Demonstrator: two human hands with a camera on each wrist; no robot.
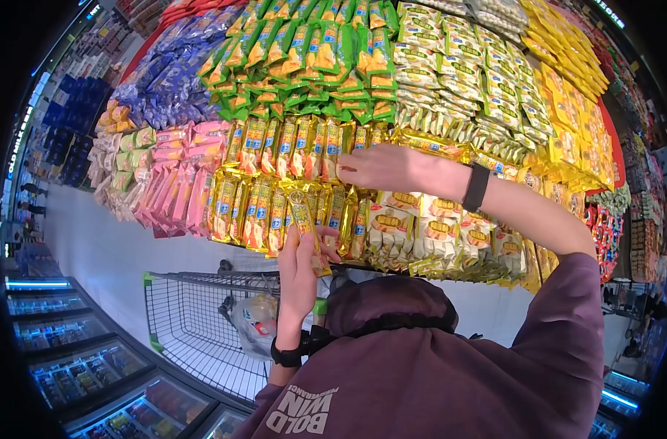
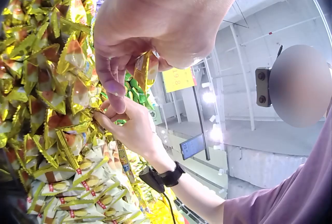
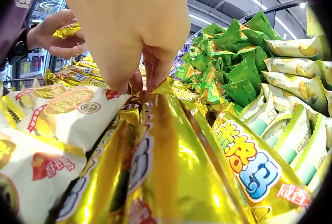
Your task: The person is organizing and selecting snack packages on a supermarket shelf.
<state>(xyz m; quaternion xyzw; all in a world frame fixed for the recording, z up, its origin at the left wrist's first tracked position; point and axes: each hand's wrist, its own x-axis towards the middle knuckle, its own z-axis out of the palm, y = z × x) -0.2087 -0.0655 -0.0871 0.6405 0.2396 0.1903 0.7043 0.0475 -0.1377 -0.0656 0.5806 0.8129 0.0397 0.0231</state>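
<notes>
My left hand [image 1: 298, 274] holds a long gold packet [image 1: 301, 212] over the front of the gold packet rows; in the left wrist view the fingers of the left hand [image 2: 161, 21] curl round this gold packet [image 2: 147, 71]. Farther back and to the right, my right hand [image 1: 381, 168] reaches into the gold packets. The right wrist view has the right hand [image 3: 129, 26] pointing down, its fingertips pinching the crimped end of a gold packet [image 3: 171, 156]. Part of those fingertips is hidden among the wrappers.
Green packets [image 1: 311, 51] lie behind the gold ones, pink packets [image 1: 176, 183] to the left, white packets [image 1: 439, 227] to the right. A shopping cart [image 1: 194, 322] with a plastic bag [image 1: 257, 322] stands at the lower left. Freezers [image 1: 92, 366] line the lower left edge.
</notes>
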